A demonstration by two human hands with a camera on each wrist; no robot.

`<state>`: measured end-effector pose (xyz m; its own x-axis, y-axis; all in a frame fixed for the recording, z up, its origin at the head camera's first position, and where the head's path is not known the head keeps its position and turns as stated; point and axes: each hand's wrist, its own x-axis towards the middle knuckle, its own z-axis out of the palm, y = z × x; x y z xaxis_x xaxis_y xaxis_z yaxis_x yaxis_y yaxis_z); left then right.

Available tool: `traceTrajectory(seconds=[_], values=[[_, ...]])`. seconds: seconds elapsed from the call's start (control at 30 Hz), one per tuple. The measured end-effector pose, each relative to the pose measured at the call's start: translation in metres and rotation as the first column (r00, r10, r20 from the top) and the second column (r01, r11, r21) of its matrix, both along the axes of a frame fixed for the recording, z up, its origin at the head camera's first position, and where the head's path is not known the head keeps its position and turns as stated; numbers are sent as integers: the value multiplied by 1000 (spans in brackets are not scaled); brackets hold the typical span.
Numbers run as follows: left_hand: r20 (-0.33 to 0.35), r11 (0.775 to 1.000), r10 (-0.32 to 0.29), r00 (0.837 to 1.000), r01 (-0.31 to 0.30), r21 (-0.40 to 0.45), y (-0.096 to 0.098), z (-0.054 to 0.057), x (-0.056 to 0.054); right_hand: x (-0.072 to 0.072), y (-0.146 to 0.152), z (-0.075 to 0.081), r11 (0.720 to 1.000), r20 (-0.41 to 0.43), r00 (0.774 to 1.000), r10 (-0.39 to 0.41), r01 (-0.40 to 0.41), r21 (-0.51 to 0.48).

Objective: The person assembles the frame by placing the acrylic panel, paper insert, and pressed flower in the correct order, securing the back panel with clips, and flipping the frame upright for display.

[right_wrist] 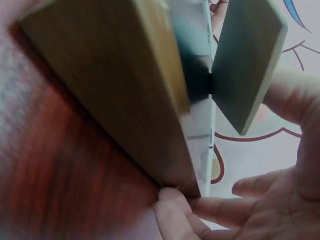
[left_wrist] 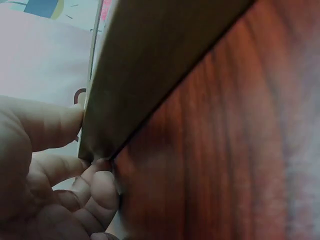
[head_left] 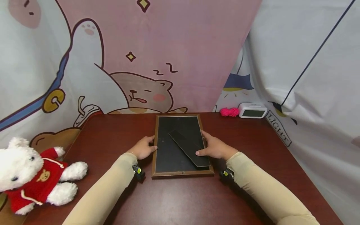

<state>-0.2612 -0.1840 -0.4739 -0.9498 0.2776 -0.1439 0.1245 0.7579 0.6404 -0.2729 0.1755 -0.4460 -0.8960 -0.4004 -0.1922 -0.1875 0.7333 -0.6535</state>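
A picture frame with a brown wooden border lies on the table, its dark backing facing up. From that backing a black easel stand sticks up at a slant. My left hand grips the left border, thumb on top; in the left wrist view its fingertips curl at the lower edge of the wooden side. At the right border my right hand holds the frame with fingertips under its edge, while the thumb lies against the stand. The frame's front is hidden.
The reddish-brown table carries a white digital clock and a bundle of pink yarn at the back right. A white plush toy in a red hoodie sits at the left edge. Printed curtains hang behind and at the sides.
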Motion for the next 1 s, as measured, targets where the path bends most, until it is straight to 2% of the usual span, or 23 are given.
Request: traceTrajectory(seconds=[0.17,0.33,0.53,0.6,0.7,0.77,0.83,0.93,1.0], values=[[8,994,26,1000,-27,103,-2,-2,11,6,-2,-2,998,-24,998,-57,56,-20],[31,964,67,997,-73,254,-6,-4,22,12,-3,-2,996,-58,996,-67,63,-62],[-18,938,91,996,-79,336,-11,0,31,11,-5,2,993,-130,989,-72,59,-99],[-30,923,96,995,-78,377,-13,1,33,10,-7,3,991,-148,986,-80,62,-118],[-51,885,104,993,-69,460,-16,3,36,6,-10,6,987,-179,980,-84,57,-151],[-79,862,114,990,-59,504,-18,4,37,3,-14,8,985,-203,975,-87,54,-164],[-123,849,121,985,-39,527,-19,5,38,-1,-18,11,985,-231,969,-87,49,-166],[-201,852,137,970,-12,523,-21,9,39,-8,-22,12,984,-269,960,-80,32,-176],[-255,865,150,955,-2,502,-22,11,40,-14,-25,11,980,-285,956,-72,15,-198]])
